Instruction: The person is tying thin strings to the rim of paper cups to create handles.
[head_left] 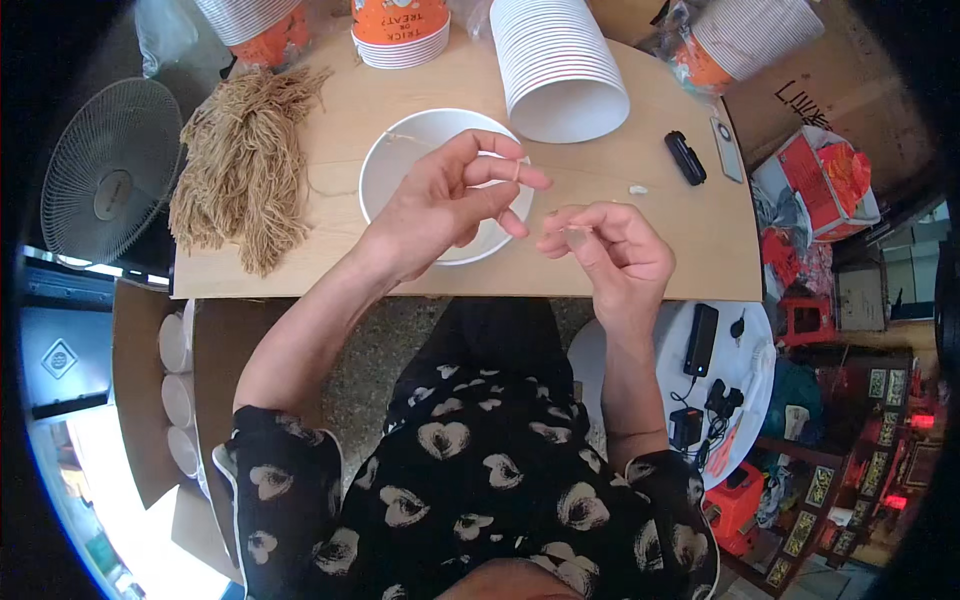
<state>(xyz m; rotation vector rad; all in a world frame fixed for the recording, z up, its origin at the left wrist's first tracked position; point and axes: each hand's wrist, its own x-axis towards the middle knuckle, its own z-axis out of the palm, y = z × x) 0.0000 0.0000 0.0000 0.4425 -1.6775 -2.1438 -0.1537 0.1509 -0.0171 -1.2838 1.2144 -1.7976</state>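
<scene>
We held a thin tan string (520, 172) between both hands, above the near edge of the wooden table (660, 250). Our left hand (450, 200) hovered over a white paper bowl (400, 160), its fingers partly spread, and the string crossed the outstretched index finger near the tip. Our right hand (610, 250) sat just beside it, fingers curled in, thumb and forefinger pinched together on what looked like the string's other end; the strand there was too fine for us to be sure.

A loose bundle of the same tan string (245, 160) lay at the table's left side, well apart from the hands. The bowl under our left hand showed only a wisp of string at its far rim.

A long stack of white paper cups (555, 65) lay on its side beyond the bowl, its open mouth toward us. Behind it stood an upright stack of cups with orange printed walls (400, 25), and two more orange-and-white stacks (740, 40) leaned at the far corners.

On the right a red printed package (825, 180) rested off the table, beside a brown cardboard box (840, 100) with dark handwriting. A small black device (685, 157) lay on the tabletop's right side.
</scene>
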